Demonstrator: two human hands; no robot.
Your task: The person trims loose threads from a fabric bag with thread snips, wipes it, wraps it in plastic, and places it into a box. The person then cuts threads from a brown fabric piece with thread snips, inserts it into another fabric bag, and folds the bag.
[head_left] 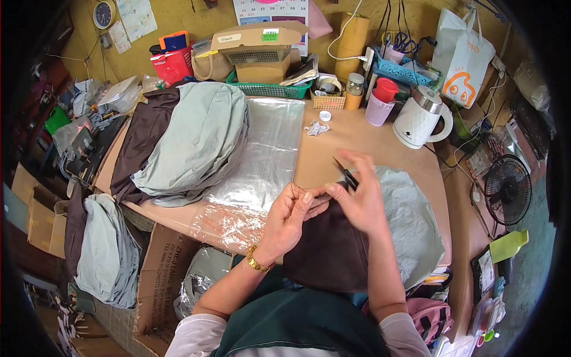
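A dark brown piece of fabric (327, 253) lies in front of me at the table's edge, joined or overlapping with a pale grey-green cloth (410, 223) on its right. My left hand (289, 215) is closed in a pinch on the top edge of the brown fabric. Just to the right, my right hand (361, 199) has small black scissors (348, 176) in its fingers, the tip pointing up and left. Its thumb comes close to the left fingertips at the fabric edge; whether it touches the cloth is hard to make out.
A pile of grey-green and brown cloth pieces (190, 140) sits left on the table, beside clear plastic sheeting (270, 154). Behind are a green basket (273, 90), a pink cup (378, 110) and a white kettle (416, 119). An open carton (157, 291) stands below left.
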